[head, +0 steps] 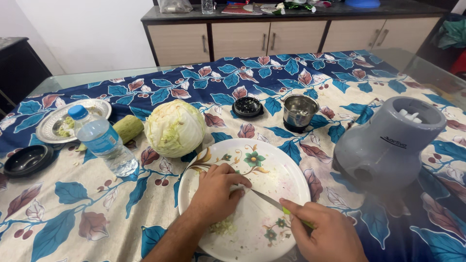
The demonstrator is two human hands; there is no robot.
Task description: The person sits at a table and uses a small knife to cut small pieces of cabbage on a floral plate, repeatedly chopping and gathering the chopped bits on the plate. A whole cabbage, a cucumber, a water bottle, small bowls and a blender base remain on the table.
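Head view, left to right: a small black bowl (26,159) sits at the table's left edge, with a steel plate (54,119) behind it holding green scraps. A clear water bottle (104,143) with a blue cap lies tilted just in front of that plate, and a pale green gourd (127,128) rests beside it. Next comes a whole cabbage (175,128), touching the far rim of a white floral plate (286,170).

On that plate the left hand (217,191) is curled palm-down, fingertips pressed onto a small pale piece that is mostly hidden beneath them; what it is cannot be told. A little heap of finely chopped bits (223,226) lies just below this hand, near the plate's front edge. The knife (267,199) runs slantwise from the left fingertips toward the right hand (325,233), its blade tip just beside the pinned piece. The right hand is closed around the knife's yellow-green handle, forefinger stretched along the top.

Behind the plate stand a black lid (247,106) and a steel grinder jar (300,112). Farthest right, a grey mixer base (388,143) sits on the leaf-patterned tablecloth (73,204).
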